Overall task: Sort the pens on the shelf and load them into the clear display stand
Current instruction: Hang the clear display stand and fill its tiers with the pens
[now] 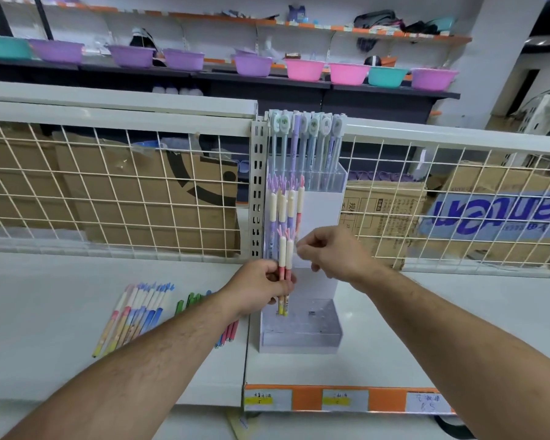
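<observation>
A clear tiered display stand [302, 331] stands on the white shelf [77, 296]. Its top tier holds several pastel pens [305, 138], its middle tier several purple and pink pens [286, 204]. My left hand [261, 287] grips two pink pens [285, 258] upright, their tips in the lowest tier's left holes. My right hand [327, 252] hovers just right of their tops, fingers curled with thumb and forefinger close together; I cannot tell whether it touches them. Loose pens [137, 312] lie on the shelf at left, green ones [189, 301] beside them.
A wire grid back panel [108, 192] runs behind the shelf, with cardboard boxes [159, 198] beyond it. A slotted metal upright [257, 192] stands left of the stand. Orange price labels [331, 400] line the shelf front. Coloured basins [302, 69] sit on a far shelf.
</observation>
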Motion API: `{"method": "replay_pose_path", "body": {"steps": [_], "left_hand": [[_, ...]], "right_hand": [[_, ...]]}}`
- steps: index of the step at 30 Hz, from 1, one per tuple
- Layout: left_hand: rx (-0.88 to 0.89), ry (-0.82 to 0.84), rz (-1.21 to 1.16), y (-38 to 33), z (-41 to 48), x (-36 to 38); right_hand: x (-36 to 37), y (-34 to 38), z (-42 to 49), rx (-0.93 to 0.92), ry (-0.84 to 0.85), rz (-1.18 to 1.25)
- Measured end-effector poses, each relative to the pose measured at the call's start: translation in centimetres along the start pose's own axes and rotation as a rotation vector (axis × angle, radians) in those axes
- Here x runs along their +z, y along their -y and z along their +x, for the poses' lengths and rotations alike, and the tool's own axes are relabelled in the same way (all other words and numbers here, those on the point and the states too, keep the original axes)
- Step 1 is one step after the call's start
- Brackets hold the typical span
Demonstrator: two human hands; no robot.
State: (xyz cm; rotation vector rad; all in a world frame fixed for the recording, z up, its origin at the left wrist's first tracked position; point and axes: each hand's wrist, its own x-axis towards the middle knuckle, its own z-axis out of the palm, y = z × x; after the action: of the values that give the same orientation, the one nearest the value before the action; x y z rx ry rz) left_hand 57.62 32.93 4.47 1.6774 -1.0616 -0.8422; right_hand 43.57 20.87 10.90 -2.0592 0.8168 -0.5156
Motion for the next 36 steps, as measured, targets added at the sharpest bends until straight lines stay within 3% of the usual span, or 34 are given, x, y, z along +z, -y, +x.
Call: {"method": "replay_pose_path", "body": {"steps": [3, 9, 16, 23, 36], "left_hand": [[0.016, 0.003, 0.006, -0.4, 0.0, 0.4], [0.031, -0.001, 0.016, -0.8, 0.0, 0.4], [0.014, -0.021, -0.001, 0.0, -0.1, -0.6], [0.023, -0.035, 0.031, 0.1, -0.2, -1.2], [0.038, -0.049, 0.068, 0.3, -0.2, -1.2]], "right_hand": [[0.3, -0.3, -0.8, -0.024, 0.087, -0.018], [0.4, -0.2, -1.1, -0.058, 0.052, -0.031], [-1.4, 2.3, 0.5, -0.099, -0.215, 0.138], [-1.4, 2.6, 2.3, -0.144, -0.406, 0.113], [0.3, 1.0, 3.0, -0.176, -0.319, -0.209]]}}
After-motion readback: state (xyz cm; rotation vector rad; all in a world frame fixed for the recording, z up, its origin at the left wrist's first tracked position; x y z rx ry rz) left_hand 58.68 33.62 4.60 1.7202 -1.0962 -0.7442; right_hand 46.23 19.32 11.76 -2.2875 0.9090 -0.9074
